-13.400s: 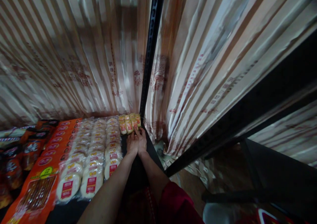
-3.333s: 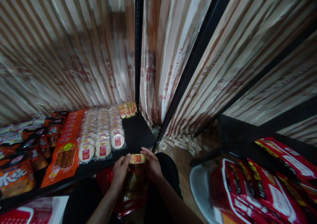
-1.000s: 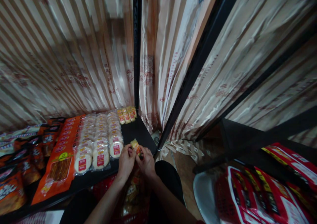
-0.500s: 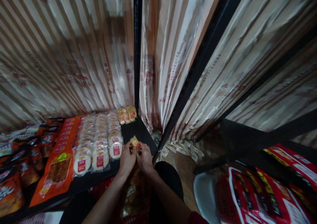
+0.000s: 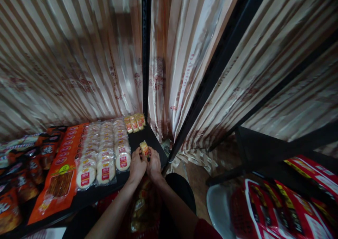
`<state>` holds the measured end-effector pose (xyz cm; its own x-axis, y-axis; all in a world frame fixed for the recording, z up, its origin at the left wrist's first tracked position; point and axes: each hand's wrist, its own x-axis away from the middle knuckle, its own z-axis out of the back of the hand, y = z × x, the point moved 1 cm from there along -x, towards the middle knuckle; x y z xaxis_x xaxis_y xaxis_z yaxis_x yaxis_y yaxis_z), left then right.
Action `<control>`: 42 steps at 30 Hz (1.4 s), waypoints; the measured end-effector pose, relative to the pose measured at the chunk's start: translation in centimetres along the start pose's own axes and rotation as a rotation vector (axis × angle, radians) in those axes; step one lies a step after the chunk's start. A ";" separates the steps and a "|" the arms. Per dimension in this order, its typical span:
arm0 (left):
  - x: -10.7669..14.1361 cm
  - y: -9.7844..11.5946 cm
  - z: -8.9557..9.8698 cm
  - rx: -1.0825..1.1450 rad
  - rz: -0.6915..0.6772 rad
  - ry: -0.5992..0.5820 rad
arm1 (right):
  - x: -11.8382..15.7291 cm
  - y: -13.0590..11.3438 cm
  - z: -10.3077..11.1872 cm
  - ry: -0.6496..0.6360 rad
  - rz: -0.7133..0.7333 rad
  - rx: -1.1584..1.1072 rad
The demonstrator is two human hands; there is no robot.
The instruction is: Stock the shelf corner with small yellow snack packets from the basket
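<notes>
Between my two hands is a small snack packet (image 5: 144,148) in clear and yellow wrapping with a red label. My left hand (image 5: 138,164) pinches it from the left, and my right hand (image 5: 154,162) grips its right side. Both are just above the black shelf (image 5: 141,137). At the shelf's back corner stand similar yellow packets (image 5: 135,123) in short rows. Left of my hands lie rows of round white packaged cakes (image 5: 123,158) with red labels. Below my forearms, a bag of more yellow-wrapped packets (image 5: 141,210) shows in part, dim and blurred.
Orange snack bags (image 5: 56,182) fill the shelf's left part. A black metal post (image 5: 145,55) and a slanted one (image 5: 208,84) frame the corner before striped curtains (image 5: 79,55). At right are a whitish stool (image 5: 220,207) and red packages (image 5: 285,210).
The packet between my hands stands a little more upright and higher, showing more of its label. My hands stay almost in place. The view has shifted slightly.
</notes>
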<state>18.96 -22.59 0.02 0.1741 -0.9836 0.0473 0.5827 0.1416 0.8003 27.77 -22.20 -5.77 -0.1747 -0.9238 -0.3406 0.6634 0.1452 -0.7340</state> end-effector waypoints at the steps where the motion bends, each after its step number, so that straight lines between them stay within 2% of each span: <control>1: -0.1 0.0 -0.1 0.009 0.004 -0.004 | -0.2 0.0 -0.1 0.008 -0.011 -0.011; 16: -2.5 0.5 -0.9 0.049 0.008 -0.051 | -2.7 0.1 -1.1 0.037 -0.067 -0.017; 24: -4.0 1.6 -0.9 0.013 0.045 -0.115 | -4.7 0.5 -2.1 0.118 -0.161 -0.106; 42: -7.5 2.1 -2.6 0.039 -0.006 -0.134 | -9.0 1.3 -2.8 0.126 -0.081 0.043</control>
<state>20.96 -14.59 -0.21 0.0612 -0.9909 0.1198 0.5516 0.1336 0.8234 28.19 -12.70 -5.29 -0.3170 -0.8795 -0.3549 0.6739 0.0544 -0.7368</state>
